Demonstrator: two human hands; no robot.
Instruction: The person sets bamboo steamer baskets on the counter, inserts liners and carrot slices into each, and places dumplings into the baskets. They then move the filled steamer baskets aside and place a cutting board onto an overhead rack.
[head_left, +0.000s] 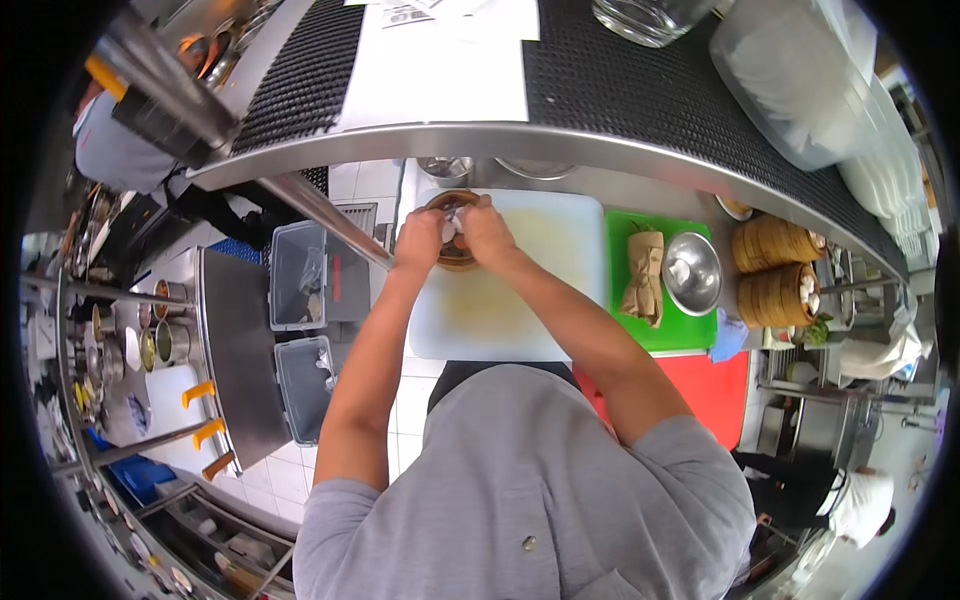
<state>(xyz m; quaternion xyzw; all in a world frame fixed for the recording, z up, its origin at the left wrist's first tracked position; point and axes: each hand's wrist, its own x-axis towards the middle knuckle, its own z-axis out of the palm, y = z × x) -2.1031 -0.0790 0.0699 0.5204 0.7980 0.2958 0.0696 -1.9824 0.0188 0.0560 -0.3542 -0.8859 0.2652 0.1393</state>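
Note:
Both hands are at a round brown bowl or basket [459, 264] at the upper left of a white cutting board [520, 300]. My left hand [421, 238] is at its left side, fingers curled inward over the rim. Curled in from the right side is my right hand [484, 231]. Small white pieces [449, 229] and something reddish-brown show between the hands. The fingers are bent, and what they pinch, if anything, is too small to make out.
Right of the board, a green board [628, 222] bears a brown paper bag [643, 275] and a steel bowl [692, 274]. Farther right stand bamboo steamers [768, 298]. A metal shelf edge [520, 137] crosses above. Two other people are at the left and lower right edges.

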